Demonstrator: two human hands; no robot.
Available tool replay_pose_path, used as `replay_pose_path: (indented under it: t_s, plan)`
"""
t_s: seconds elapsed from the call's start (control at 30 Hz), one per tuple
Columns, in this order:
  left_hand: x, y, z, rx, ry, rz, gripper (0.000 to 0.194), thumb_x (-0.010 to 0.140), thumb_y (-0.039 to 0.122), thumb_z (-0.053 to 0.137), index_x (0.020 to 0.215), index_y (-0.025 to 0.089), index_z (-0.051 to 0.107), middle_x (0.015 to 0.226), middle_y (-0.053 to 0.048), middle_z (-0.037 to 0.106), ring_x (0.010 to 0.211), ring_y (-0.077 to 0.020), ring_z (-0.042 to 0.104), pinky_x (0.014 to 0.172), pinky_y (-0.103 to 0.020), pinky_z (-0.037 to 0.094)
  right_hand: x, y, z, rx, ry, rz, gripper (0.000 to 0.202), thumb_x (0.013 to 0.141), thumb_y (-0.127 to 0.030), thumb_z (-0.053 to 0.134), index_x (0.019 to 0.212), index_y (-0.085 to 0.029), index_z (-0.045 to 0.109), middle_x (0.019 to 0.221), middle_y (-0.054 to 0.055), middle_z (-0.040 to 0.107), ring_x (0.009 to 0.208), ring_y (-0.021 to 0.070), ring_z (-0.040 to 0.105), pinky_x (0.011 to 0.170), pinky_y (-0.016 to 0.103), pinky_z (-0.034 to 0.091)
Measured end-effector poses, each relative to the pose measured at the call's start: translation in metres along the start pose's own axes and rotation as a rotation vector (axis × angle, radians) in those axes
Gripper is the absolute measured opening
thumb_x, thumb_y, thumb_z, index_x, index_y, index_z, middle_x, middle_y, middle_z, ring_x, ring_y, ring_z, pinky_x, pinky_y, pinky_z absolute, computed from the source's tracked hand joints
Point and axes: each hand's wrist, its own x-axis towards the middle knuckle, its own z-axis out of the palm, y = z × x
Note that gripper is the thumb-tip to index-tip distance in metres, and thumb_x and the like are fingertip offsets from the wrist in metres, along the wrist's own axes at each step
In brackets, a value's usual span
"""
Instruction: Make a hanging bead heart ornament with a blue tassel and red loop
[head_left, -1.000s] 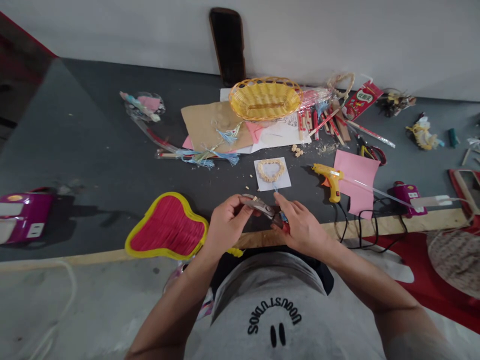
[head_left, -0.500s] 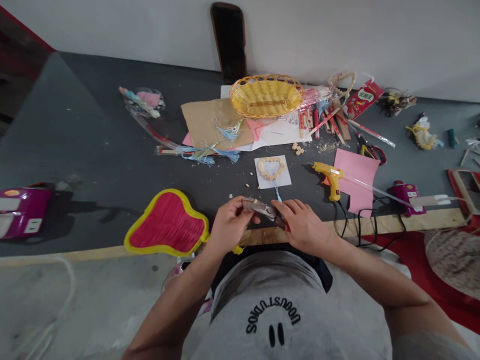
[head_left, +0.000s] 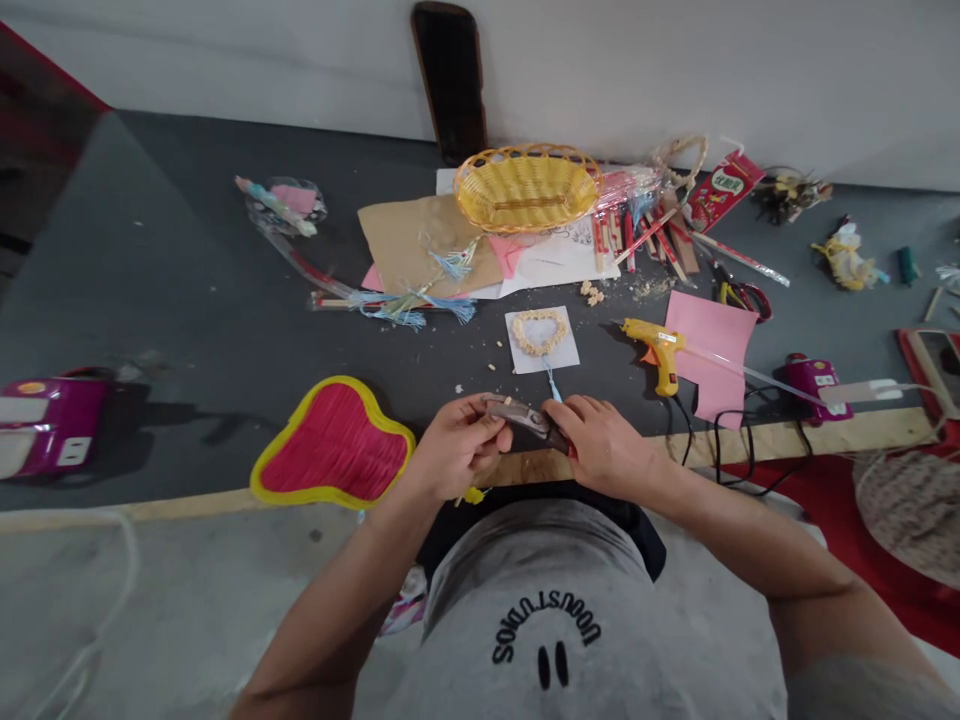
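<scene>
Pliers in grey metal [head_left: 531, 420] here, guys: we've got our right hand [head_left: 604, 442] clamped on the handles, left hand [head_left: 463, 440] pinching the jaw end.

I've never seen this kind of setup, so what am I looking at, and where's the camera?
There is no robot here, just a person's two bare hands. All three pictures come from one camera worn on the head, looking down; the last one shows now.

The right hand holds a plier-like tool. The left hand is at its tip, where a small pale piece shows; I can't tell exactly what those fingers grip.

On the dark table, a pale beaded-looking loop lies on a white card. Around it are a yellow glue gun, pink paper, a yellow basket and a red shape with a yellow edge.
</scene>
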Motion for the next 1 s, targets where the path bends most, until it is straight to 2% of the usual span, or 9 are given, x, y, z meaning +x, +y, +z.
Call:
replay_pose_path:
  t_s: [0.17, 0.3, 0.37, 0.43, 0.53, 0.63, 0.77, 0.87, 1.0]
  plan:
    - [0.000, -0.005, 0.002, 0.172, 0.120, 0.177, 0.030, 0.072, 0.039, 0.077, 0.084, 0.015, 0.065, 0.060, 0.000, 0.063, 0.043, -0.0037, 0.034, 0.041, -0.017, 0.024, 0.003, 0.001, -0.004, -0.036, 0.017, 0.048, 0.046, 0.087, -0.016, 0.050, 0.133, -0.019, 0.052, 0.119, 0.013, 0.064, 0.107, 0.0285, 0.060, 0.085, 0.039, 0.045]
    - [-0.003, -0.006, 0.004, 0.356, 0.191, 0.289, 0.020, 0.079, 0.035, 0.069, 0.082, 0.015, 0.068, 0.060, 0.000, 0.063, 0.043, -0.0045, 0.034, 0.041, -0.019, 0.022, 0.002, 0.000, -0.002, -0.032, 0.032, 0.047, 0.055, 0.086, -0.016, 0.051, 0.141, -0.019, 0.046, 0.125, 0.013, 0.062, 0.112, 0.0297, 0.057, 0.088, 0.042, 0.045]
    - [-0.003, -0.006, 0.002, 0.316, 0.167, 0.266, 0.017, 0.077, 0.032, 0.068, 0.080, 0.015, 0.066, 0.058, 0.001, 0.063, 0.042, -0.0040, 0.031, 0.040, -0.018, 0.020, 0.001, 0.001, -0.002, -0.029, 0.020, 0.032, 0.058, 0.085, -0.015, 0.051, 0.143, -0.019, 0.044, 0.127, 0.014, 0.062, 0.113, 0.0298, 0.056, 0.089, 0.043, 0.045]
    - [-0.003, -0.005, -0.001, 0.242, 0.103, 0.180, 0.016, 0.072, 0.029, 0.070, 0.077, 0.015, 0.064, 0.055, 0.001, 0.063, 0.039, -0.0034, 0.030, 0.039, -0.018, 0.018, -0.001, 0.002, -0.002, -0.018, 0.004, 0.007, 0.062, 0.084, -0.015, 0.052, 0.144, -0.019, 0.042, 0.129, 0.014, 0.061, 0.114, 0.0299, 0.056, 0.090, 0.044, 0.045]
    - [-0.003, 0.000, -0.007, 0.155, -0.034, 0.019, 0.022, 0.065, 0.029, 0.076, 0.071, 0.015, 0.059, 0.051, 0.000, 0.062, 0.036, -0.0026, 0.029, 0.038, -0.018, 0.016, -0.004, 0.004, -0.001, 0.005, -0.001, -0.037, 0.066, 0.081, -0.014, 0.054, 0.145, -0.018, 0.041, 0.133, 0.014, 0.059, 0.117, 0.0307, 0.054, 0.091, 0.045, 0.046]
    - [-0.004, 0.005, -0.008, 0.121, -0.117, -0.049, 0.030, 0.063, 0.034, 0.081, 0.067, 0.015, 0.057, 0.047, 0.001, 0.060, 0.034, -0.0019, 0.027, 0.037, -0.018, 0.013, -0.005, 0.006, 0.002, 0.016, 0.030, -0.069, 0.064, 0.080, -0.012, 0.053, 0.144, -0.018, 0.042, 0.131, 0.014, 0.060, 0.115, 0.0302, 0.056, 0.091, 0.044, 0.046]
    - [-0.001, 0.004, -0.003, 0.110, -0.109, -0.050, 0.037, 0.064, 0.042, 0.084, 0.069, 0.015, 0.059, 0.049, 0.000, 0.061, 0.035, -0.0016, 0.025, 0.037, -0.018, 0.012, -0.002, 0.006, 0.008, 0.014, 0.029, -0.045, 0.049, 0.083, -0.012, 0.051, 0.132, -0.015, 0.051, 0.116, 0.013, 0.067, 0.102, 0.0259, 0.062, 0.085, 0.036, 0.046]
    - [0.002, -0.001, 0.000, 0.099, -0.040, -0.009, 0.041, 0.066, 0.048, 0.083, 0.074, 0.014, 0.061, 0.055, -0.001, 0.063, 0.039, -0.0017, 0.026, 0.038, -0.018, 0.015, 0.001, 0.005, 0.006, -0.016, -0.013, 0.016, 0.036, 0.084, -0.012, 0.051, 0.120, -0.016, 0.057, 0.103, 0.009, 0.070, 0.090, 0.0232, 0.065, 0.076, 0.031, 0.045]
    - [0.000, -0.003, -0.002, 0.216, 0.043, 0.062, 0.039, 0.073, 0.050, 0.077, 0.078, 0.016, 0.058, 0.071, -0.004, 0.070, 0.044, -0.0028, 0.033, 0.042, -0.018, 0.022, 0.004, 0.010, -0.003, -0.083, 0.026, 0.097, 0.030, 0.089, -0.012, 0.048, 0.117, -0.016, 0.058, 0.103, 0.009, 0.069, 0.092, 0.0233, 0.066, 0.076, 0.031, 0.045]
